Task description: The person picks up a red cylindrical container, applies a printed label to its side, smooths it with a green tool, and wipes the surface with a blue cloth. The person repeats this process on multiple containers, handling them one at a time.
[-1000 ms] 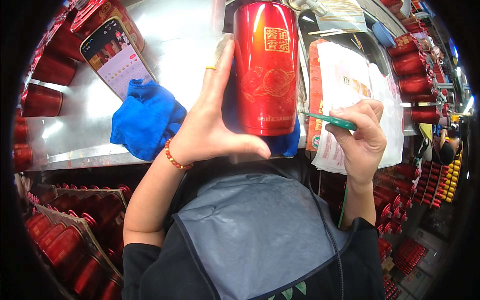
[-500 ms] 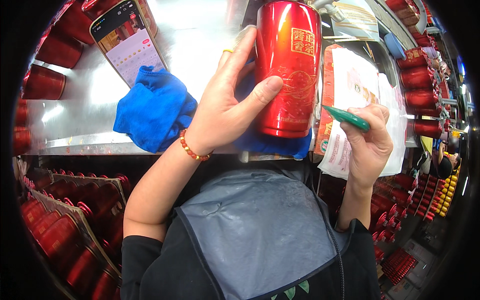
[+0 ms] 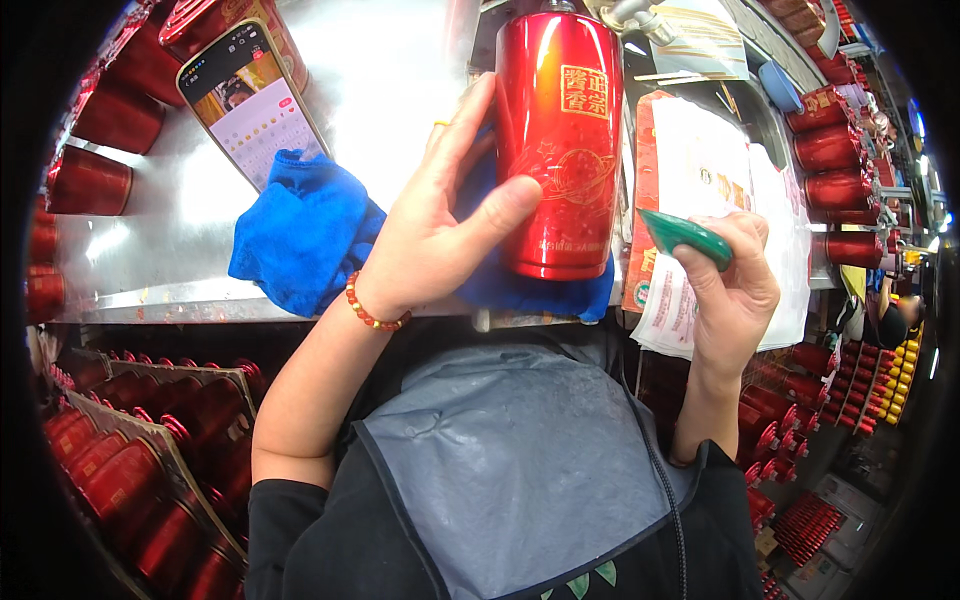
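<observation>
A glossy red bottle (image 3: 560, 150) with gold lettering and a gold line drawing lies lengthwise before me, its base toward me. A blue cloth (image 3: 540, 295) is under its lower end. My left hand (image 3: 455, 210) rests along the bottle's left side with fingers stretched out, the thumb touching the front near the drawing; some fingers are partly hidden. My right hand (image 3: 738, 275) pinches a flat, pointed green scraper (image 3: 688, 238) between thumb and fingers. Its tip points left toward the bottle but stays apart from it, above printed white sheets (image 3: 685, 300).
A crumpled blue cloth (image 3: 300, 235) and a propped phone (image 3: 250, 110) are at left on the metal table (image 3: 150, 270). Red containers (image 3: 90, 180) line the left edge; more red bottles (image 3: 110, 470) fill racks below. A metal fitting (image 3: 640, 18) sits by the bottle's far end.
The bottle appears slightly farther left, along with the view. My left thumb has drawn back toward the bottle's left edge. The green scraper has turned, showing more of its flat face.
</observation>
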`<control>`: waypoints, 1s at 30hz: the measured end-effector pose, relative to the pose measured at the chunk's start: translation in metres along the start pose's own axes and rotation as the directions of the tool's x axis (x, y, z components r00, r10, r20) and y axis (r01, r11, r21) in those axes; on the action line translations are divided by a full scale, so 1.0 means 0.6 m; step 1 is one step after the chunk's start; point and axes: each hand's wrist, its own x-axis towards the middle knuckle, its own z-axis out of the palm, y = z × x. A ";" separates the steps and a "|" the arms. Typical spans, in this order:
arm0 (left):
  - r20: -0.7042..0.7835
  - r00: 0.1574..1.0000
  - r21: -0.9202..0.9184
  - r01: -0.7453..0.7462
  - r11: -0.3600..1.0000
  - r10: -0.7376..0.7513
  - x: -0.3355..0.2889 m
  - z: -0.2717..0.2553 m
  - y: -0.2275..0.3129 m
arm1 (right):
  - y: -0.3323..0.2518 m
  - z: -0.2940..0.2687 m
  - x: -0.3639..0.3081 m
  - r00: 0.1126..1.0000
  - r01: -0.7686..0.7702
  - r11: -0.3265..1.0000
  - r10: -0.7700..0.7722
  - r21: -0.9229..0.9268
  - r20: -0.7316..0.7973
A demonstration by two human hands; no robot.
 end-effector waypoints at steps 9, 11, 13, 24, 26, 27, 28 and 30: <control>-0.088 0.990 -0.008 0.109 0.994 -0.109 -0.001 0.001 -0.023 | -0.006 0.006 -0.003 1.000 -0.022 0.999 0.022 0.048 0.002; -0.092 0.990 0.022 0.108 0.994 -0.106 0.000 0.001 -0.022 | -0.006 0.008 -0.004 1.000 -0.018 0.999 0.017 0.046 0.011; -0.095 0.990 0.042 0.107 0.993 -0.103 0.000 0.001 -0.021 | -0.006 0.011 -0.003 1.000 -0.006 0.999 0.005 0.040 0.021; -0.110 0.982 -0.094 0.142 0.985 -0.152 0.003 0.005 -0.015 | -0.003 0.009 -0.001 1.000 0.008 1.000 -0.009 0.021 0.011; -0.167 0.973 -0.075 0.150 0.986 -0.161 0.008 0.012 -0.015 | -0.003 0.008 -0.001 1.000 0.006 1.000 -0.006 0.025 0.008; -0.195 0.967 -0.066 0.155 0.986 -0.165 0.012 0.016 -0.014 | -0.005 0.009 0.000 1.000 0.003 1.000 -0.003 0.030 0.008; -0.177 0.973 -0.043 0.145 0.989 -0.150 0.018 0.018 -0.012 | -0.006 0.010 0.000 1.000 0.000 0.999 0.000 0.036 0.009; -0.140 0.982 -0.017 0.128 0.992 -0.129 0.031 0.019 -0.003 | -0.006 0.010 0.001 1.000 0.005 1.000 -0.006 0.028 0.022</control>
